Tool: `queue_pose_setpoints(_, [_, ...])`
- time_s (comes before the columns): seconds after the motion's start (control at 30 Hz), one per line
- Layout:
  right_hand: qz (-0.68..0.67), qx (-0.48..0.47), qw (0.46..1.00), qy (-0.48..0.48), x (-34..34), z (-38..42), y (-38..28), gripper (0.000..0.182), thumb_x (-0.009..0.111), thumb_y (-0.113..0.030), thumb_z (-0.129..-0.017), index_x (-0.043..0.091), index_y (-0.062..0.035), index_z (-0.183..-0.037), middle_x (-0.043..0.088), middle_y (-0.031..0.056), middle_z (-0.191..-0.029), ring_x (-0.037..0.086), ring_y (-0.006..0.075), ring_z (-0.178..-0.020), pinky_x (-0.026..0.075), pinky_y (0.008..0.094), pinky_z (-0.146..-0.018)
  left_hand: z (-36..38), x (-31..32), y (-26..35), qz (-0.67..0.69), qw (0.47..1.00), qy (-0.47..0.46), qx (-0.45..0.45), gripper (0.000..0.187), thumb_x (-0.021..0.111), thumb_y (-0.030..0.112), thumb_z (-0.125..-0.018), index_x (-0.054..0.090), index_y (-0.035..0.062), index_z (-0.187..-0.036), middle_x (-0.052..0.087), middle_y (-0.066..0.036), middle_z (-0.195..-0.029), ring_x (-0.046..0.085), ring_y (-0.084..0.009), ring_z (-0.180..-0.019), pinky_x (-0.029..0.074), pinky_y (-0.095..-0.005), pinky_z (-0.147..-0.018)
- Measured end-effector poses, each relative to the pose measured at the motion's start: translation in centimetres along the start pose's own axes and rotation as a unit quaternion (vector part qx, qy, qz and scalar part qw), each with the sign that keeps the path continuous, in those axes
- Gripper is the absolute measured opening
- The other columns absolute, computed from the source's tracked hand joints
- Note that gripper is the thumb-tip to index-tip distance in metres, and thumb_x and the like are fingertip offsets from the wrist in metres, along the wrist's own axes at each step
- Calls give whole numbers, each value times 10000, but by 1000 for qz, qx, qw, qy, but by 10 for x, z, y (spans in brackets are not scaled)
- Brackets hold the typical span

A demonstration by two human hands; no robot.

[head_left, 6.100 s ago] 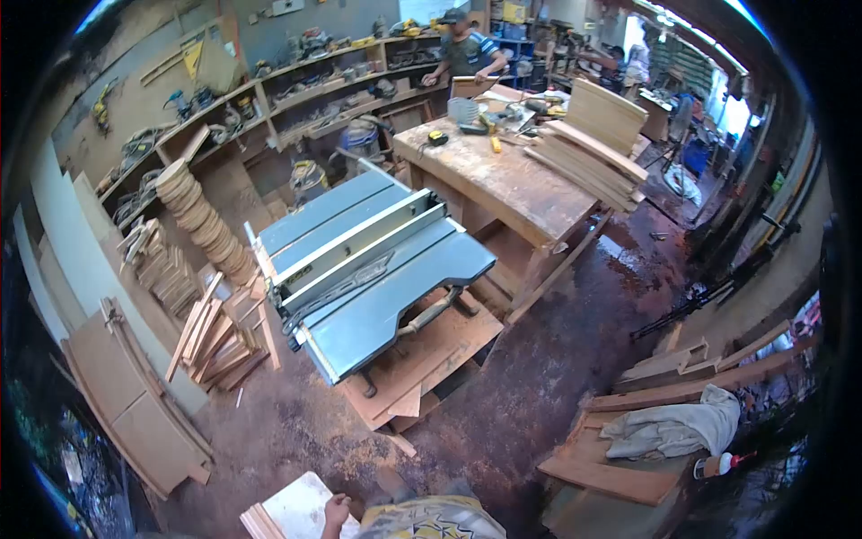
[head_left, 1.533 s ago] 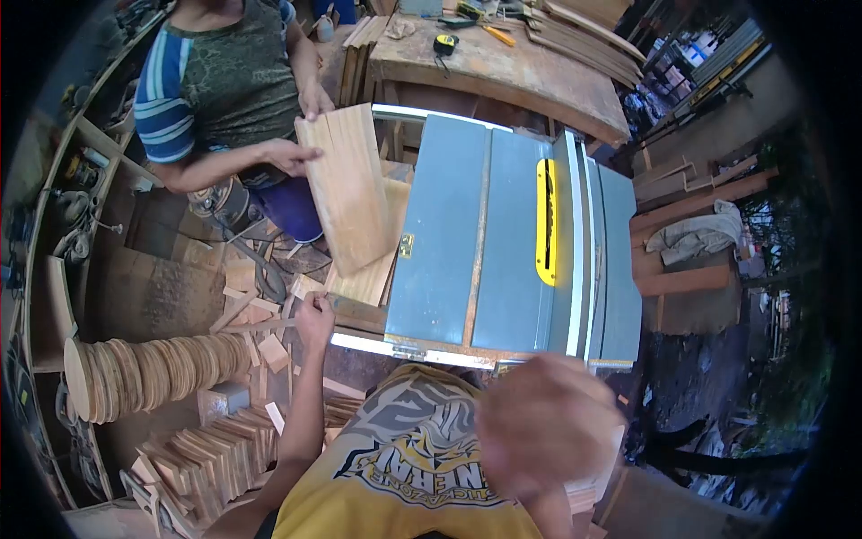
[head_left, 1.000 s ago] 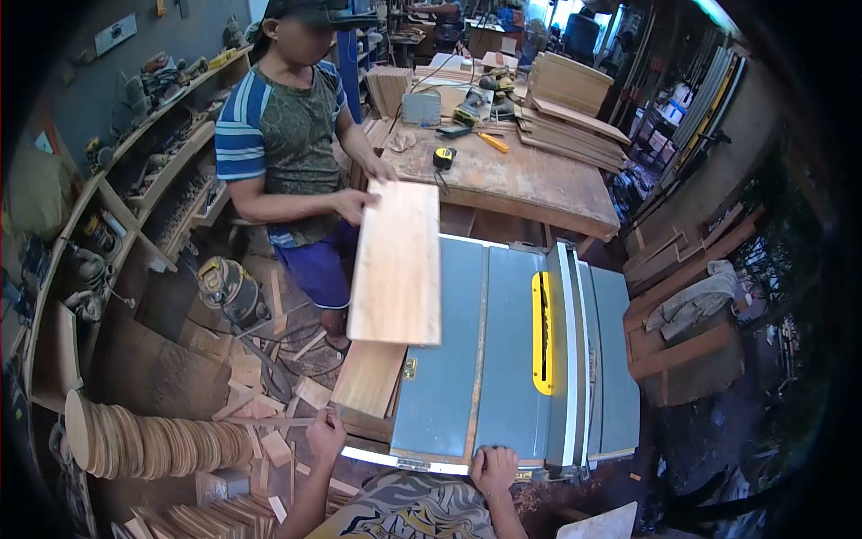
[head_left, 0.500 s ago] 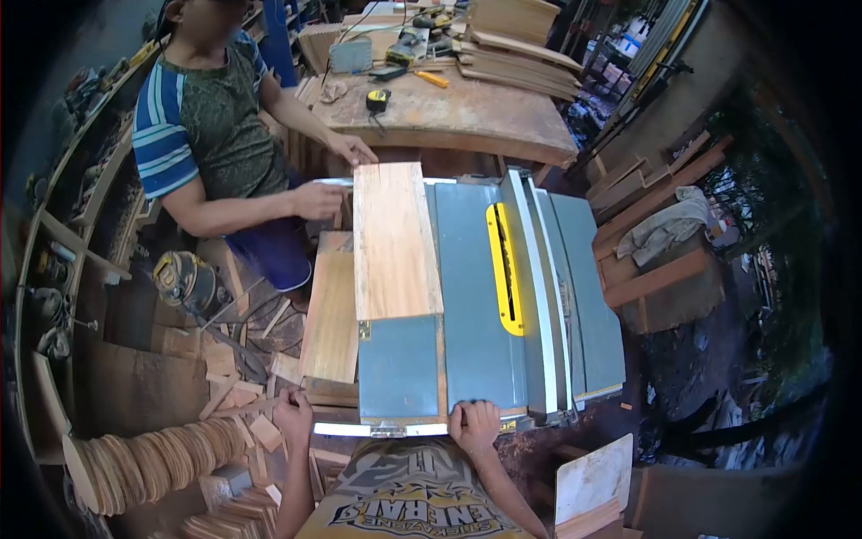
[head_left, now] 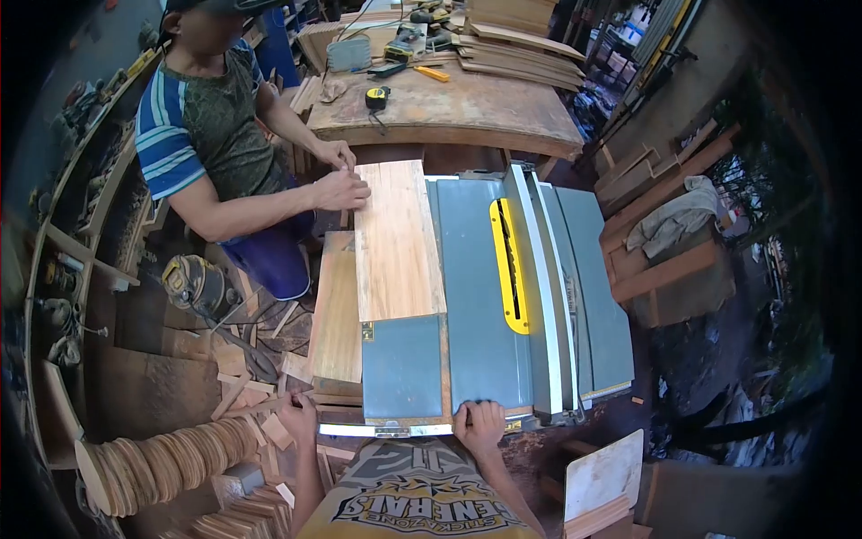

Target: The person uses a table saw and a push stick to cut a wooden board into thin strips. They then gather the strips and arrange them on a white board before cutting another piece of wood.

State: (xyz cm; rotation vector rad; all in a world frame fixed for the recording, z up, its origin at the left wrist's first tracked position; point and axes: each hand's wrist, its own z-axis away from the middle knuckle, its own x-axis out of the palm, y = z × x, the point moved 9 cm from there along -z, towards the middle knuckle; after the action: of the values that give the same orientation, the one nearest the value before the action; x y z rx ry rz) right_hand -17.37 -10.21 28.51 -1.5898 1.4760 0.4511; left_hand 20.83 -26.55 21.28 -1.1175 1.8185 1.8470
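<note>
My right hand (head_left: 480,425) rests on the near edge of the table saw (head_left: 404,368), its fingers curled; what they hold, if anything, is too small to tell. My left hand (head_left: 297,418) is at the lower left, beside the saw's near rail, with curled fingers and no object that I can make out. A wooden board (head_left: 400,242) lies on the saw's far left part, away from both my hands. The yellow blade insert (head_left: 510,267) lies left of the metal fence (head_left: 540,296).
A co-worker (head_left: 224,135) stands at the far left, hands by the board. Behind is a workbench (head_left: 449,112) with a tape measure (head_left: 377,98) and stacked boards (head_left: 521,58). Curved wood pieces (head_left: 166,463) stand lower left; a shop vacuum (head_left: 193,283) is on the floor.
The co-worker's hands have come closer together at the board's left edge. The view has shifted slightly. My own hands have kept nearly the same places.
</note>
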Motion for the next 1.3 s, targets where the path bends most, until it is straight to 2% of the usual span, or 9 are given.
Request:
queue_pose_setpoints(0.13, [0,3,1000,4,-1,0,1,64,671,-83,-767,609,-76,-757,467,67,-675,479,247,-621,375,369,-586,0,3,-11,1,1000,24,8,148,602,73,-854,675,-35,-926,648,-165,-684,634,-273,-620,491,-396,-611])
queue_pose_setpoints(0.33, [6,12,1000,-4,1,-1,6,55,662,-90,-766,611,-71,-756,467,65,-666,470,244,-606,366,361,-580,0,11,-23,0,999,-25,-44,147,608,59,-851,672,-45,-932,667,-168,-707,646,-266,-628,505,-396,-622])
queue_pose_setpoints(0.63, [8,22,1000,-19,5,-3,9,60,658,-89,-755,601,-75,-743,480,63,-674,472,251,-609,358,372,-576,-2,8,-10,-15,999,-28,-40,135,599,50,-859,664,-48,-923,670,-173,-714,655,-257,-640,512,-388,-629])
queue_pose_setpoints(0.73, [1,21,999,-24,5,6,6,64,660,-90,-750,598,-80,-738,482,64,-675,477,257,-613,359,382,-580,-1,-5,18,-110,994,7,12,108,598,43,-856,657,-36,-901,668,-171,-723,654,-254,-646,512,-376,-634])
queue_pose_setpoints(0.83, [6,9,1000,-20,8,0,9,57,653,-90,-754,599,-72,-756,485,71,-673,480,265,-610,360,394,-592,-2,6,-10,-1,998,-24,-54,93,600,40,-853,655,-23,-894,672,-177,-740,663,-260,-660,514,-375,-640])
queue_pose_setpoints(0.9, [10,5,1000,-29,9,1,9,52,648,-91,-755,600,-71,-759,495,71,-674,484,262,-610,358,394,-599,-2,7,-12,21,999,-6,-50,94,601,42,-851,656,-20,-896,670,-181,-730,663,-267,-651,514,-378,-631])
queue_pose_setpoints(1.3, [22,4,999,-40,15,6,10,53,657,-122,-745,616,-90,-759,497,54,-690,480,252,-620,355,385,-596,1,7,-19,23,997,-9,-67,132,591,62,-854,666,-26,-917,661,-169,-686,649,-266,-607,503,-385,-600])
